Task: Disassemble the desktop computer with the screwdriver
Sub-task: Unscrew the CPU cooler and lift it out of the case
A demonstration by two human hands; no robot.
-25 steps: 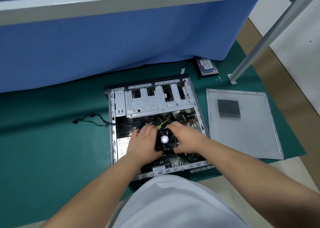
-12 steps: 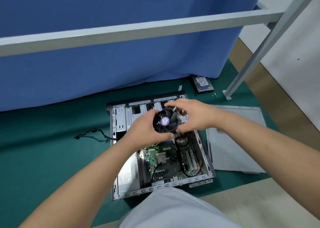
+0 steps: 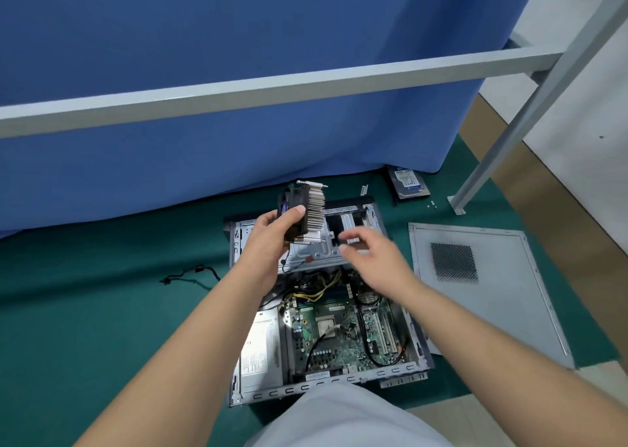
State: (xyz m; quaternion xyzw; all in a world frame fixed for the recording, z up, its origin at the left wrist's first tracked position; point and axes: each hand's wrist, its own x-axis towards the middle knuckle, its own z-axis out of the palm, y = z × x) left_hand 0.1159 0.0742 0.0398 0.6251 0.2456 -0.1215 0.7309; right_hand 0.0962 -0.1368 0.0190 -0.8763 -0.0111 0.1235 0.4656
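The open desktop case (image 3: 413, 366) lies flat on the green mat, its green motherboard (image 3: 343, 334) and bare processor socket exposed. My left hand (image 3: 272, 239) holds the CPU cooler (image 3: 307, 214), a black fan with silver heatsink fins, tilted on edge above the drive cage (image 3: 316, 251). A thin wire hangs from the cooler. Just right of the cooler, my right hand (image 3: 373, 259) hovers with fingers apart and holds nothing; it is blurred. No screwdriver is in view.
The removed grey side panel (image 3: 475, 287) lies right of the case. A hard drive (image 3: 409, 183) and small screws (image 3: 431, 204) rest by the blue curtain. A loose black cable (image 3: 190, 274) lies left of the case. A grey metal frame bar (image 3: 272, 90) crosses overhead; its leg (image 3: 492, 161) stands at the right.
Both hands lifted the cooler out of the case. The right hand has let go and drawn back to the right. The left hand turned the cooler on edge, fins showing.
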